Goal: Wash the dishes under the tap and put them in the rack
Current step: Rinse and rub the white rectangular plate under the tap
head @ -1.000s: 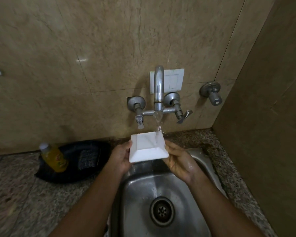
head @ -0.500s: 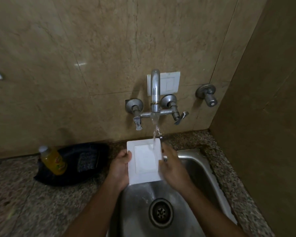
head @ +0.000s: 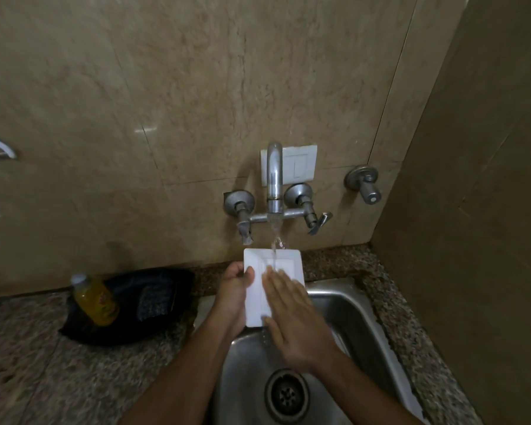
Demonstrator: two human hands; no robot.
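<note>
A white square plate (head: 256, 288) is held over the steel sink (head: 347, 320) under the running tap (head: 273, 179). Water falls onto the plate's upper middle and runs off its lower edge. My left hand (head: 234, 289) grips the plate's left edge, thumb on the face. My right hand (head: 292, 314) lies flat on the plate's face with straight fingers, covering its right half.
A yellow bottle (head: 95, 299) leans on a black bag (head: 141, 305) on the granite counter, left of the sink. Two tap handles and a separate valve (head: 364, 183) stick out of the tiled wall. The drain (head: 286, 395) lies below my hands. A side wall closes the right.
The plate went from tilted with its underside toward me to face up under the stream. My right hand moved from its right edge onto its face, fingers spread flat.
</note>
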